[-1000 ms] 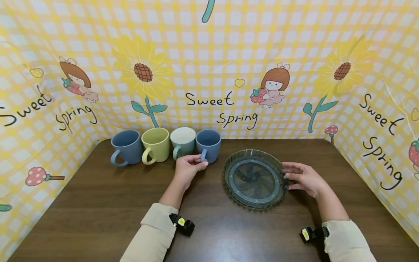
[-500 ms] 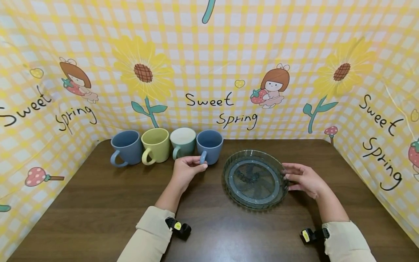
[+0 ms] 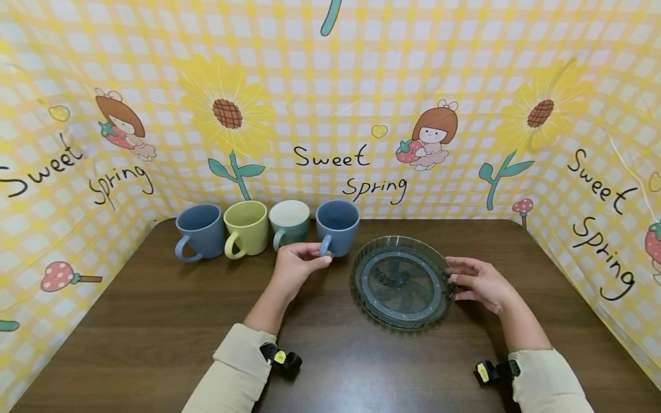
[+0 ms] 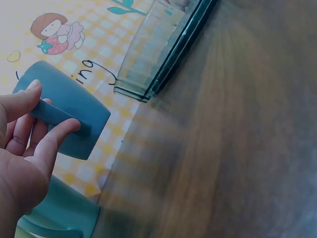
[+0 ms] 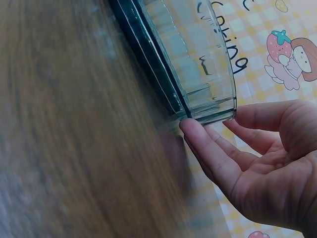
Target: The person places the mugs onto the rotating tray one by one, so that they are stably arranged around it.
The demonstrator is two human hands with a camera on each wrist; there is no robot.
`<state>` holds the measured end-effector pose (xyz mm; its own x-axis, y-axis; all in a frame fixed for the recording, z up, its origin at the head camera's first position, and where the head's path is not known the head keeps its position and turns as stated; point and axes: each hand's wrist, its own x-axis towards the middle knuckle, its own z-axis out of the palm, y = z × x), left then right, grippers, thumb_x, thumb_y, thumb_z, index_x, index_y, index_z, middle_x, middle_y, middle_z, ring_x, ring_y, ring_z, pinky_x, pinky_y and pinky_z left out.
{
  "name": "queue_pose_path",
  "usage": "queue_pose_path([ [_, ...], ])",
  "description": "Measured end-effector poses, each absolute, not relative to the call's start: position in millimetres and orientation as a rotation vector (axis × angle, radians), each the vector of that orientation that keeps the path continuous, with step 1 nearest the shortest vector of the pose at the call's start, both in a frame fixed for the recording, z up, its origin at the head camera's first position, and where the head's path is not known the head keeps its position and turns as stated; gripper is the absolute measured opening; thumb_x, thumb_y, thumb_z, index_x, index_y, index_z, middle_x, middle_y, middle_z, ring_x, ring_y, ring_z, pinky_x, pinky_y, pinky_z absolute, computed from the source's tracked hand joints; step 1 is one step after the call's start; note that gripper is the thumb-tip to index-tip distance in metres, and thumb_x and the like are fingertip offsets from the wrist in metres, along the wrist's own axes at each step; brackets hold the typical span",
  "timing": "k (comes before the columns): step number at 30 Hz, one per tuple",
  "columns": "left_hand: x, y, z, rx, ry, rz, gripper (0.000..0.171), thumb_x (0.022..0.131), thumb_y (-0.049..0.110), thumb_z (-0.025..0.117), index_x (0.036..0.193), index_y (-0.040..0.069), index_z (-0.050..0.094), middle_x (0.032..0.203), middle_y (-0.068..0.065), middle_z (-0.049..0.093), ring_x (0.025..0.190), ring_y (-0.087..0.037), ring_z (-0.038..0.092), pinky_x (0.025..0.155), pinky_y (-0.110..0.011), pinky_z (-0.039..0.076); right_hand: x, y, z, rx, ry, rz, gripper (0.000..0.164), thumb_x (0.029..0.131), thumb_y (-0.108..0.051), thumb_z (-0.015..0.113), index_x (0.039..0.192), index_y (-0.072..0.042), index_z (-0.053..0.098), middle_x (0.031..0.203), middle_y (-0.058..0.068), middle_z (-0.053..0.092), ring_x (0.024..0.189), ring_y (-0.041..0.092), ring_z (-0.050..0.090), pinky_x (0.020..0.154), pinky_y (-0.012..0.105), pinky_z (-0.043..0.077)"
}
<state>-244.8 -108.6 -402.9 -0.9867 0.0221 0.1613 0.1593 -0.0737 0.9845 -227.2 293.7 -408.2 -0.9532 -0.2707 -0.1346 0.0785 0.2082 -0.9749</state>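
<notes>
My left hand (image 3: 296, 267) pinches the handle of a blue mug (image 3: 338, 225) between thumb and fingers. In the left wrist view the mug (image 4: 84, 106) shows its outer side, raised above the tabletop. My right hand (image 3: 477, 282) touches the right side of a round, clear glass dish (image 3: 395, 321) with fluted walls. From the right wrist, the thumb lies at the base edge of the dish (image 5: 173, 64), while the other fingertips meet the outer wall near the rim. Those fingers are fairly straight and spread.
Left of the held mug stand a green mug with a white inside (image 3: 295, 238), a yellow-green mug (image 3: 253, 238) and another blue mug (image 3: 206, 241), in a row. A checked cloth (image 3: 330, 86) rises behind the dark wooden table (image 3: 361, 378) and along both sides.
The left hand has drawn the blue mug to the right and slightly up, widening its gap from the green mug. The right hand and the dish have stayed in place.
</notes>
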Motion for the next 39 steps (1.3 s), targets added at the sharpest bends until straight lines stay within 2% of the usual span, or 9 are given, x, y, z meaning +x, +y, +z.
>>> queue_pose_path([
  [10, -244, -104, -389, -0.283, -2.097, -2.209, 0.031, 0.075, -0.006, 0.081, 0.104, -0.01, 0.071, 0.085, -0.011, 0.074, 0.08, -0.014, 0.069, 0.074, -0.026, 0.057, -225, 293, -406, -0.166, 2.191, -1.814, 0.057, 0.099, -0.005, 0.055, 0.147, 0.009, 0.028, 0.141, 0.037, 0.036, 0.103, 0.014, 0.058, 0.077, 0.04, 0.059],
  [25, -247, -99, -380, -0.422, -2.045, -2.323, 0.033, 0.077, -0.012, 0.076, 0.108, -0.016, 0.066, 0.084, -0.009, 0.073, 0.078, -0.015, 0.07, 0.077, -0.031, 0.059, -225, 293, -407, -0.169, 2.195, -1.809, 0.056, 0.099, -0.004, 0.054, 0.147, 0.01, 0.028, 0.141, 0.036, 0.037, 0.102, 0.015, 0.058, 0.077, 0.04, 0.059],
  [32, -249, -97, -377, -0.49, -2.019, -2.439, 0.035, 0.079, -0.015, 0.072, 0.112, -0.02, 0.061, 0.084, -0.008, 0.072, 0.078, -0.019, 0.071, 0.077, -0.039, 0.059, -224, 292, -406, -0.159, 2.193, -1.81, 0.056, 0.099, -0.003, 0.054, 0.147, 0.01, 0.028, 0.141, 0.036, 0.036, 0.102, 0.015, 0.058, 0.077, 0.04, 0.059],
  [39, -253, -92, -372, -0.532, -2.043, -2.469, 0.035, 0.08, -0.016, 0.07, 0.113, -0.022, 0.059, 0.085, -0.008, 0.072, 0.077, -0.019, 0.071, 0.077, -0.04, 0.059, -223, 292, -406, -0.157, 2.203, -1.801, 0.056, 0.099, -0.003, 0.054, 0.147, 0.01, 0.028, 0.141, 0.037, 0.036, 0.102, 0.015, 0.058, 0.077, 0.04, 0.059],
])
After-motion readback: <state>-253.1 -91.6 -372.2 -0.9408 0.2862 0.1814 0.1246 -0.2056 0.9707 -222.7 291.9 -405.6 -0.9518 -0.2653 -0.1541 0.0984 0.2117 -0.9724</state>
